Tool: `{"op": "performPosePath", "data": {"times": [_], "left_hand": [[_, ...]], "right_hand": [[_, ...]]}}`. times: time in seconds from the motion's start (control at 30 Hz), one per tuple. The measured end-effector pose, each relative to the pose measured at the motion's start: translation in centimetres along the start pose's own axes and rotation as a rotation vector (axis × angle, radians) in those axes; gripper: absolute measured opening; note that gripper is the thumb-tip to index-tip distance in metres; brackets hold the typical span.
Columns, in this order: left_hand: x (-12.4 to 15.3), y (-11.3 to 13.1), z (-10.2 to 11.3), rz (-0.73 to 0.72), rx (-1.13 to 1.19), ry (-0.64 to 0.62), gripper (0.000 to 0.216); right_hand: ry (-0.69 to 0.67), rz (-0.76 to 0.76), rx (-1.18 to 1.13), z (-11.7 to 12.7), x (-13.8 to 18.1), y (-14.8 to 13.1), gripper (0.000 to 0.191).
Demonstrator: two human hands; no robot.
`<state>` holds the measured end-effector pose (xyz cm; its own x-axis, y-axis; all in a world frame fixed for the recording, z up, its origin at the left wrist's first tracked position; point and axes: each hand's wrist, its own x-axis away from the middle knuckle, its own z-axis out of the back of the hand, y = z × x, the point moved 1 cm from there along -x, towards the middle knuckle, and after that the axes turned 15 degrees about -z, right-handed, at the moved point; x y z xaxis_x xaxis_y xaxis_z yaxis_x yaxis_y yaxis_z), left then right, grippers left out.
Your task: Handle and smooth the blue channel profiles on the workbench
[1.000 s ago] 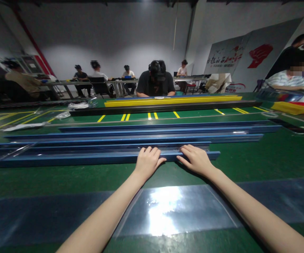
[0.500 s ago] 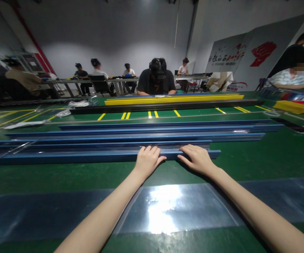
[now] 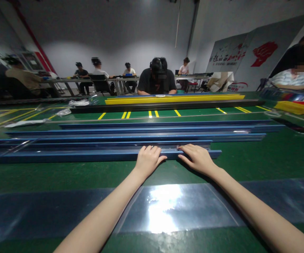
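A long blue channel strip [image 3: 88, 156] lies across the green table, closest to me of several such strips. My left hand [image 3: 148, 160] is closed over its front wall, with the fingertips inside the channel and the thumb stretched along the near side. To the right, near the strip's right end, my right hand [image 3: 195, 157] grips the same wall in the same way, its thumb pointing left. A short gap separates the two thumbs. Clear film with shiny glints shows inside the channel, and the fingertips partly disappear behind the wall.
More blue strips [image 3: 131, 135] lie just behind. Farther off are a black strip [image 3: 167, 105] and a yellow strip [image 3: 175, 99], with a person [image 3: 156, 79] seated beyond. A wide transparent sheet [image 3: 62, 211] crosses the table near me. A phone [image 3: 294, 126] lies at right.
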<state>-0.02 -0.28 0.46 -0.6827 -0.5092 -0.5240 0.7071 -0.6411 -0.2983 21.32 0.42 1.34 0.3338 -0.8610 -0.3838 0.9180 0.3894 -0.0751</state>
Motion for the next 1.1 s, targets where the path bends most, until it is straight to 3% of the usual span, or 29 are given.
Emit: {"op": "performPosePath", "data": {"times": [1.1], "left_hand": [[-0.24,-0.05,0.28,0.056,0.02,-0.044,0.037]], "right_hand": [[0.01,0.001,0.013,0.02,0.08,-0.17,0.037]]}}
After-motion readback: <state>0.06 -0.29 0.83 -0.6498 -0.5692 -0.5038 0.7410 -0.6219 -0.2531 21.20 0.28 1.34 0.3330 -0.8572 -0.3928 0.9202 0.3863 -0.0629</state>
